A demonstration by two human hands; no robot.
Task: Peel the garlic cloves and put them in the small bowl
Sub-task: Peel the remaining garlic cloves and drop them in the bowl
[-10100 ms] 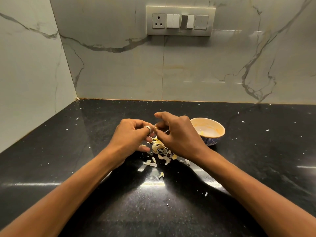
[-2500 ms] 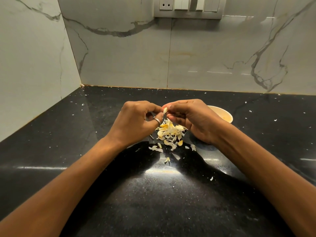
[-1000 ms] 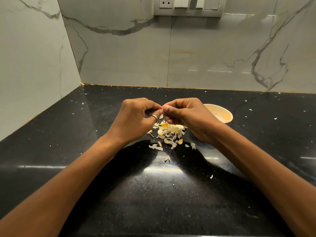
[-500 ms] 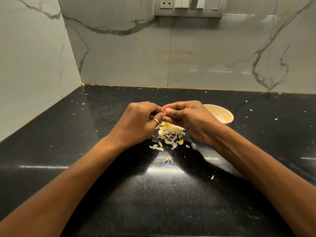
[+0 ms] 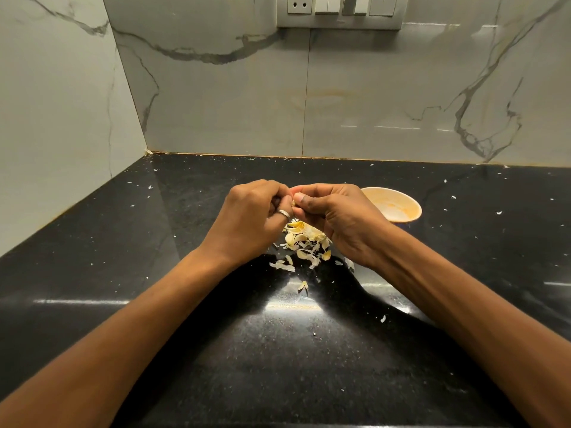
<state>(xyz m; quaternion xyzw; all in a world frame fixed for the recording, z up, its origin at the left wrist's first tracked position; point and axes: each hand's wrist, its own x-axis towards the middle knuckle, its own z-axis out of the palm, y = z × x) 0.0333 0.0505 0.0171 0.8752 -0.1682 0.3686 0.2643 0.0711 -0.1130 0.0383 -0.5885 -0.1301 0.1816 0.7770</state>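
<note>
Black speckled countertop (image 5: 154,304) fills the view. Over it, left hand (image 5: 250,223) and right hand (image 5: 336,220) meet, fingers curled tight. Small bowl (image 5: 389,202) stands just behind the right hand. Heap of papery garlic skins (image 5: 304,239) lies beneath them. Ring (image 5: 284,214) on a left finger. And the garlic clove (image 5: 295,190): pinched between both sets of fingertips, only a pale sliver showing.

Likely a home kitchen: black stone counter (image 5: 185,350), marble-look tiles (image 5: 231,103), switch panel (image 5: 340,12)
</note>
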